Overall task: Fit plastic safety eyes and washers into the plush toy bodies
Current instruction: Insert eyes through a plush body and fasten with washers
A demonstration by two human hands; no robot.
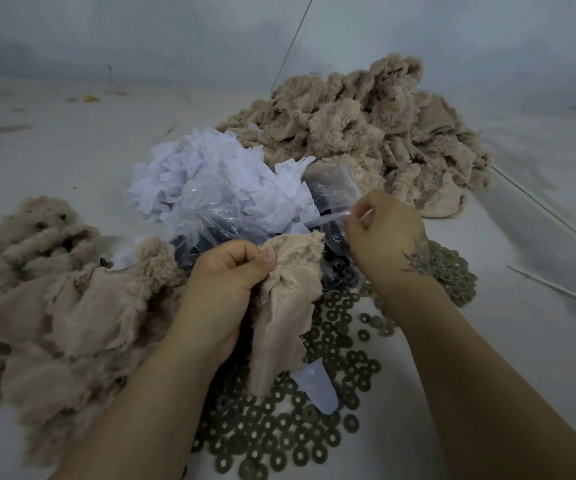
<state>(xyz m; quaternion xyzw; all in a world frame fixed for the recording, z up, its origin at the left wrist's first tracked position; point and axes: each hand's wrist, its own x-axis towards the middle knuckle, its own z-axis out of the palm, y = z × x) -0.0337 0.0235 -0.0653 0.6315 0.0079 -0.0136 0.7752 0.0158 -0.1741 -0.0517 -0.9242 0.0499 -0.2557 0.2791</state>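
Note:
My left hand (pixel 226 289) grips a beige plush toy body (pixel 288 306) turned inside out, pinching its bunched fabric between thumb and fingers. My right hand (pixel 383 233) is closed just to the right of it, pinching the edge of a clear plastic bag (pixel 328 188). Dark plastic eyes (pixel 340 268) lie in the bag between my hands. Several dark round washers (pixel 279 434) are scattered on the surface below and under my right wrist.
A large heap of beige plush bodies (pixel 376 133) lies at the back right, another heap (pixel 44 292) at the left. White paper scraps (pixel 210 174) are piled in the middle. Thin white sticks (pixel 556 289) lie at the right on the white surface (pixel 487 358).

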